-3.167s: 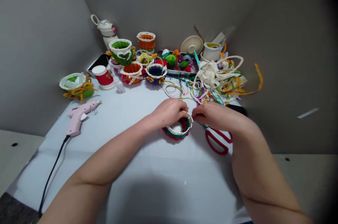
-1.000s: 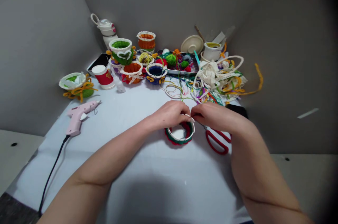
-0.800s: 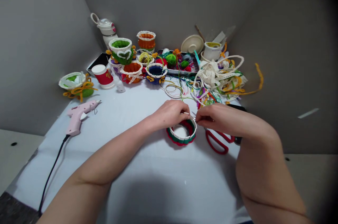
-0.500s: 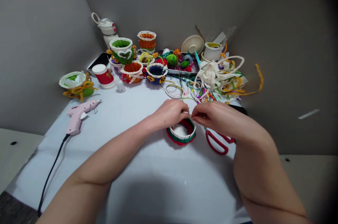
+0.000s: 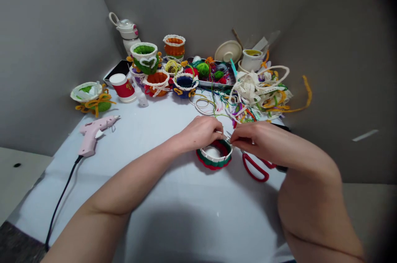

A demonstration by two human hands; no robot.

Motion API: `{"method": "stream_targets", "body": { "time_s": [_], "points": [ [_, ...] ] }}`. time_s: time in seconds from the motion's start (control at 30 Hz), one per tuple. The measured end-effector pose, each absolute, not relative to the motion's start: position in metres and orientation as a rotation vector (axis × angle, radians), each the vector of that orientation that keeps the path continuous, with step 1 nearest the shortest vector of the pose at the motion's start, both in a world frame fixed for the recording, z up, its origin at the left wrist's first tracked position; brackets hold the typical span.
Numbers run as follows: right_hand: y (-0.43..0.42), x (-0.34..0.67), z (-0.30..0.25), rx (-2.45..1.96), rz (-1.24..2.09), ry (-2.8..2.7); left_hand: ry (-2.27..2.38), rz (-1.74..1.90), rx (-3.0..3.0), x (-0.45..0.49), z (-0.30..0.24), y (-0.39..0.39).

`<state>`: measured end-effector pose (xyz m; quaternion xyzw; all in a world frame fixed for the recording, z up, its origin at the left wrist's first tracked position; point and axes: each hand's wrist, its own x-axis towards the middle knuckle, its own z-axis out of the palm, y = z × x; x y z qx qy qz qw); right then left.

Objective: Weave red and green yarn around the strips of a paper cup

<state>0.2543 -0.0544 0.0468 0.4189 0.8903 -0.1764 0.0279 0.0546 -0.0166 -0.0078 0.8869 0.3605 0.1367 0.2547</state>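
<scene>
Left hand [image 5: 205, 132]: we're pinching the small basket [image 5: 215, 164] by its white rim [image 5: 214, 159] | right hand [image 5: 257, 137]: fingertips nearly meeting beside it, hold unclear | basket: sitting just below our fingers, seeming light, soft-walled; rim likely offering firmest grip

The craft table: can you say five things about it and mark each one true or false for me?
1. The pink glue gun lies on the table, on the left. True.
2. The left hand holds the rim of the red, green and white basket. True.
3. The right hand holds the glue gun. False: the right hand pinches something thin and metallic by the basket's rim.
4. The scissors have blue handles. False: the scissors have red handles.
5. The yarn balls sit in the back tray. True.
</scene>
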Motion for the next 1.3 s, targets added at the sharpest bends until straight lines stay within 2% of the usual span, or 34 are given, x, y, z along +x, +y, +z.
{"method": "stream_targets", "body": {
  "time_s": [0.27,0.53,0.9,1.1,1.3],
  "points": [
    [-0.049,0.267,0.045,1.3,-0.583,2.676,1.0,0.331,2.459,0.055,-0.002,-0.019],
    [-0.038,0.241,0.029,1.425,-0.369,2.401,1.164,0.221,2.577,0.049,0.002,-0.014],
    [-0.033,0.234,0.022,1.534,-0.384,2.497,1.322,-0.03,2.58,0.037,0.021,-0.023],
    [-0.03,0.233,0.013,1.502,-0.397,2.531,1.041,0.289,2.474,0.041,0.009,-0.018],
    [-0.028,0.234,0.012,1.504,-0.419,2.534,0.976,0.377,2.328,0.051,-0.005,-0.012]
  ]
}}
